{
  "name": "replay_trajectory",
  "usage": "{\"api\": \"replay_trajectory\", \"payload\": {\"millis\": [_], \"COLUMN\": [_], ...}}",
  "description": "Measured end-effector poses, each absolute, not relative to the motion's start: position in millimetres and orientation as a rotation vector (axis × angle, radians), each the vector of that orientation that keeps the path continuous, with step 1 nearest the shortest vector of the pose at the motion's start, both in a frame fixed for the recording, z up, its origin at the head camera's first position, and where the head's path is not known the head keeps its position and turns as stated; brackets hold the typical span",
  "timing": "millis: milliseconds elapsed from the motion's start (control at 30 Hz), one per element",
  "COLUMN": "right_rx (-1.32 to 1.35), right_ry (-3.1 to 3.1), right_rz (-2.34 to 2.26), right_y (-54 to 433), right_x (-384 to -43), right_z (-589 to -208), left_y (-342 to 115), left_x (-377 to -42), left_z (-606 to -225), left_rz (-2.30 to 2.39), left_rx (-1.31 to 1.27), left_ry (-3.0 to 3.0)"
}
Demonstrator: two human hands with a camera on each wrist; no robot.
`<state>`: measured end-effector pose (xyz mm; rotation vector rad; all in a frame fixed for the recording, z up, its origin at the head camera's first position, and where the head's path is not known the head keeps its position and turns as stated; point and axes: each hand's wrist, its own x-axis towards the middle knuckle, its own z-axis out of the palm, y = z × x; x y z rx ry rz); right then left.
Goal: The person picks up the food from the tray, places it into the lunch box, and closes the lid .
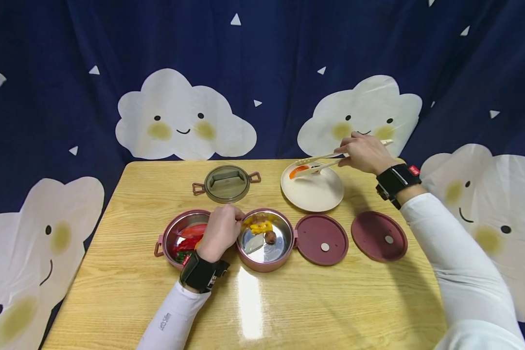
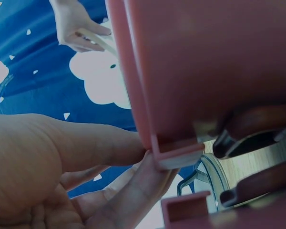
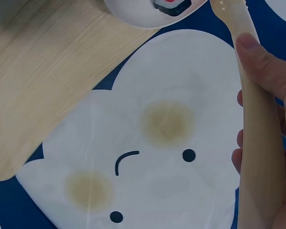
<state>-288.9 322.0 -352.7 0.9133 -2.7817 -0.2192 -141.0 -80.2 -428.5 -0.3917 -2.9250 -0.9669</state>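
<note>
My right hand grips a pair of cream tongs over the plate at the back right. The tong tips reach down around an orange food piece on the cream plate. A sushi roll lies on the plate beside it, partly covered by the tongs in the head view. Between two pots, my left hand pinches the left rim of the right-hand pink pot with thumb and finger. Inside that pot are a yellow piece, a brown ball and a pale white piece.
Left of it stands another pink pot holding red, green and orange pieces, partly hidden by my left hand. Behind lies a glass lid with two side handles. Two maroon discs lie at right. A dark blue curtain hangs behind the table.
</note>
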Motion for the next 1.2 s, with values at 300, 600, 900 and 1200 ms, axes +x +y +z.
{"api": "replay_trajectory", "payload": {"millis": [300, 600, 900, 1200], "right_rx": [0.895, 0.890, 0.919, 0.901], "right_ry": [-2.817, -2.831, -2.820, -2.876], "right_rz": [-0.196, -0.206, -0.226, -0.244], "right_y": [327, 329, 329, 327], "right_x": [-293, -290, -285, -278], "right_z": [-361, -361, -361, -354], "left_y": [-80, -81, -81, -81], "left_x": [-140, -140, -140, -139], "left_z": [-428, -428, -429, -429], "left_rz": [-0.968, -0.977, -0.977, -0.958], "left_rx": [-0.371, -0.391, -0.389, -0.397], "left_ry": [-2.953, -2.927, -2.925, -2.918]}}
